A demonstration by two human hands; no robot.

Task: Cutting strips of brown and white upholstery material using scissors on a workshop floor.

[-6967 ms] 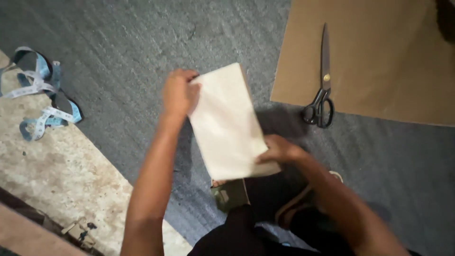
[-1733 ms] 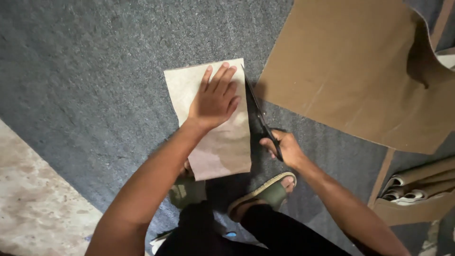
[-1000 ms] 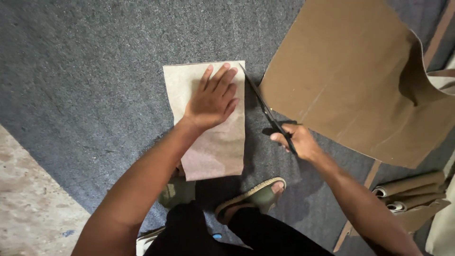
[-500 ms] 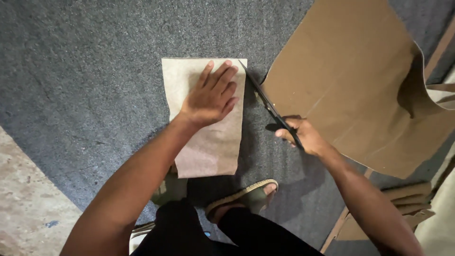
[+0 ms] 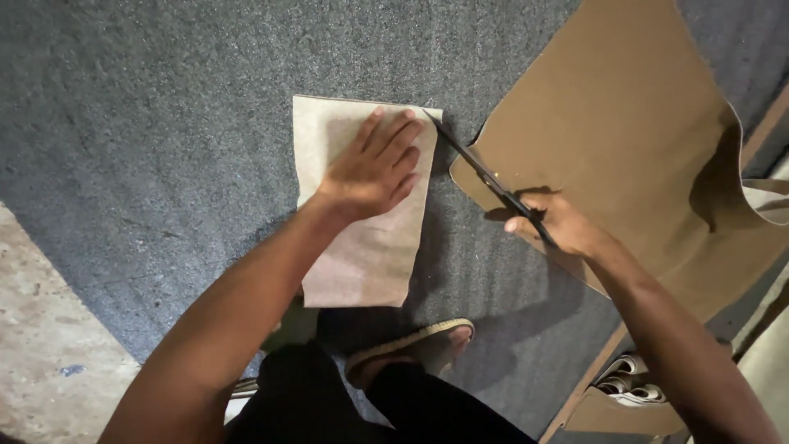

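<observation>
A pale beige rectangular sheet (image 5: 362,255) lies flat on the dark grey carpet (image 5: 164,123). My left hand (image 5: 374,164) presses palm-down on its upper half, fingers spread. My right hand (image 5: 555,222) grips the handles of black scissors (image 5: 481,168), whose blades point up and left, the tip touching the sheet's upper right corner. The hand and the scissor handles rest over the edge of a large brown sheet (image 5: 625,123).
My foot in a sandal (image 5: 419,345) sits just below the pale sheet. Bare concrete floor (image 5: 57,345) lies at the lower left. A brown wooden frame piece with rolled white and dark material (image 5: 629,382) is at the lower right.
The pale sheet went from being held up in both hands to lying flat under my left hand. My right hand took the scissors and slid them up along the sheet's right edge.
</observation>
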